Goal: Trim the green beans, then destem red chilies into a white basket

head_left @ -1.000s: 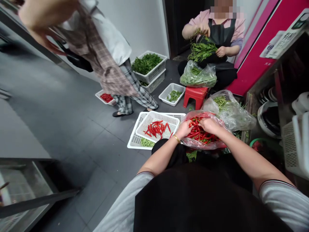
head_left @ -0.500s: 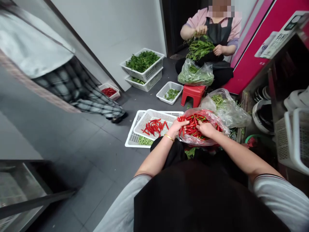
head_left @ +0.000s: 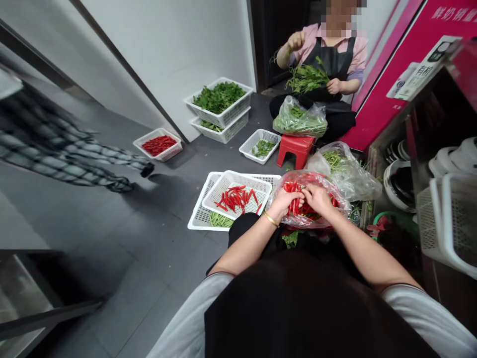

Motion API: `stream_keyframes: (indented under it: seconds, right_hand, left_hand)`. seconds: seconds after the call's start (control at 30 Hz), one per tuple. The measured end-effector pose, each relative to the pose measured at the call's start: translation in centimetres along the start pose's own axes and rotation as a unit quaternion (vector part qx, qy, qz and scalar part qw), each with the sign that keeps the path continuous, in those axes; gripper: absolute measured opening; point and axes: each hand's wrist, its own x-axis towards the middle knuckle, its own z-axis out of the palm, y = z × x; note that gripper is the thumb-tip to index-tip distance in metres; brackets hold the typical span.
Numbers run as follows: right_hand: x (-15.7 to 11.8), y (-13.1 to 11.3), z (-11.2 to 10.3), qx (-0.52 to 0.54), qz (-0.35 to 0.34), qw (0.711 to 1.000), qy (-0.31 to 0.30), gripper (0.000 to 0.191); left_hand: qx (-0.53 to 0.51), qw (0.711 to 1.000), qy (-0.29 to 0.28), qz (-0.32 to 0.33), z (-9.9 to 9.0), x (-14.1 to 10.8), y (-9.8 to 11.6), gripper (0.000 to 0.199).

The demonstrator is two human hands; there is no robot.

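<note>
My left hand (head_left: 284, 203) is closed around a bunch of red chilies (head_left: 293, 191), their tips pointing up and away from me. Touching the near side of that bunch, my right hand (head_left: 316, 198) has its fingers pinched together; what lies between them is too small to make out. Both hands are over an open clear plastic bag (head_left: 276, 199) full of red chilies with some green stems. To the left, a white basket (head_left: 213, 195) holds loose red chilies (head_left: 237, 199). It rests on a larger white basket (head_left: 197, 214) with green beans (head_left: 220, 220).
Across from me a seated person (head_left: 333, 64) holds leafy greens (head_left: 307, 78) above a bag on a red stool (head_left: 296, 148). Stacked baskets of greens (head_left: 219, 97) and a basket of chilies (head_left: 159, 144) stand by the wall. Shelves with dishes (head_left: 400, 184) flank my right. Another person's legs (head_left: 74, 149) are at left.
My hands have come together, the right now at the bunch in the left instead of down in the bag. The person at left has moved further left; the seated person's raised hand is higher.
</note>
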Motion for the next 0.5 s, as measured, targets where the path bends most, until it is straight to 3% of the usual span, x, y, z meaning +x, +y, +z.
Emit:
stream_keyframes:
  seconds: [0.07, 0.17, 0.33, 0.4, 0.5]
  right_hand:
    - [-1.1, 0.5, 1.4, -0.029, 0.021, 0.998, -0.050, 0.042]
    - [-1.1, 1.7, 2.7, -0.109, 0.031, 0.992, -0.057, 0.044]
    - [2.2, 3.4, 1.7, -0.170, -0.015, 0.981, -0.091, 0.035]
    - [3.2, 3.9, 0.7, -0.131, -0.031, 0.989, -0.068, 0.033]
    - [3.7, 4.1, -0.5, -0.009, -0.011, 1.000, 0.024, 0.028]
  left_hand:
    - [-0.042, 0.999, 0.001, -0.008, -0.8, -0.6, 0.5, 0.025]
    - [-0.057, 0.998, -0.005, -0.020, -2.1, -0.8, 1.0, 0.034]
    - [-0.039, 0.998, -0.039, -0.022, -2.9, -0.8, 0.7, 0.032]
    - [-0.031, 0.999, -0.031, -0.008, -3.1, -0.6, 0.4, 0.029]
    - [-0.031, 0.999, -0.034, 0.024, -2.9, 0.2, 0.0, 0.027]
